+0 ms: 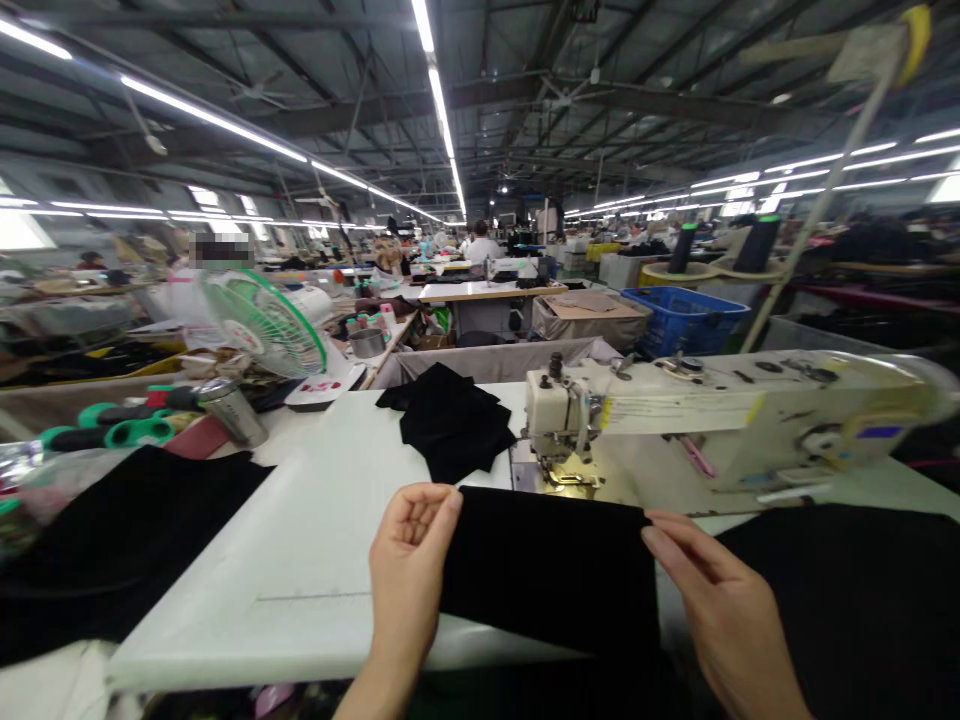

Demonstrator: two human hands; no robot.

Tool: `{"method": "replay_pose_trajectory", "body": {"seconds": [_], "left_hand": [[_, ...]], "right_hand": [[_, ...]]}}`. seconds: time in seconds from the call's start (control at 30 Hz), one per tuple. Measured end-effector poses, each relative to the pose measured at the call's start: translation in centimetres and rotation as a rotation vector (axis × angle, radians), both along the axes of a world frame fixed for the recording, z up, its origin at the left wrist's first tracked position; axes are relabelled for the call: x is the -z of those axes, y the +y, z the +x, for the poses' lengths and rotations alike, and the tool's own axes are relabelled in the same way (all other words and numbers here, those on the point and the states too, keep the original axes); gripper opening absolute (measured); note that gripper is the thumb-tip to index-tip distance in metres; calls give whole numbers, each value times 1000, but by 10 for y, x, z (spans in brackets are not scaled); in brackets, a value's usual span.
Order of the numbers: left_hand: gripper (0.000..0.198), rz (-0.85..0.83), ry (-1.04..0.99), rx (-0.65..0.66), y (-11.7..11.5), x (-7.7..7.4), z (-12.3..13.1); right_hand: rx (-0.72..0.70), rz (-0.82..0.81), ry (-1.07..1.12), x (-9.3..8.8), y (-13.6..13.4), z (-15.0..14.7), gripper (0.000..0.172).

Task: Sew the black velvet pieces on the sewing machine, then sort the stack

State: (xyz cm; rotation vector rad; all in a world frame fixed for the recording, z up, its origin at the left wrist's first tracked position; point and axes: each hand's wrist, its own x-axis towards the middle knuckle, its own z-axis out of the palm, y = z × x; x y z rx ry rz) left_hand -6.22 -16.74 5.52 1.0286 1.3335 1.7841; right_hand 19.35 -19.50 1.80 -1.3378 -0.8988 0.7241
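Observation:
A piece of black fabric [551,570] hangs stretched between my hands, in front of the sewing machine. My left hand [412,560] pinches its upper left corner between thumb and fingers. At the upper right corner, my right hand [720,590] pinches it the same way. Just beyond the cloth stands the white sewing machine [675,410], its lit needle area [566,478] above the fabric's top edge. Several black fabric pieces [457,420] lie in a loose pile on the white table [300,540], left of the machine head.
More black fabric lies at the left [135,530] and right [847,590]. A green-rimmed fan [262,320], a metal can [232,412] and thread spools [139,430] stand at the left. Behind the machine are a blue basket [686,315] and thread cones [756,245]. A person [482,247] sits farther back.

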Motion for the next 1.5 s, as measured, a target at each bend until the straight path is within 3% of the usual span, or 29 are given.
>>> {"method": "replay_pose_trajectory", "body": {"seconds": [0.23,0.67,0.77,0.87,0.97,1.03,1.13,1.23,1.3,1.37,1.5], "left_hand": [[39,-95,-58,-49,4,11,-12],[42,-124,-33,-58,-1,6,-8],[40,-91,118,-59,0,-14,-13],[32,59,381,-15,12,-50,-17],[16,159,762,192,43,-71,-12],[6,102,973,421,70,-62,0],[9,14,1075,722,108,-17,23],[13,-40,1062,788,128,33,42],[16,-57,1038,779,131,52,48],[17,-63,1002,777,131,59,49],[15,-89,974,827,131,53,45]], "right_hand": [[-84,53,165,-6,4,-14,30],[-97,78,188,1,10,-17,29],[-188,120,132,-7,6,-19,23],[-412,134,35,-11,-8,-23,14],[-571,137,-112,5,-25,-31,15],[-589,122,-209,28,-36,-37,14],[-545,155,-374,67,-44,-43,13],[-484,305,-536,89,-45,-41,18],[-457,417,-626,91,-43,-37,24],[-448,514,-715,89,-41,-31,29],[-437,587,-816,87,-39,-24,31]]}}
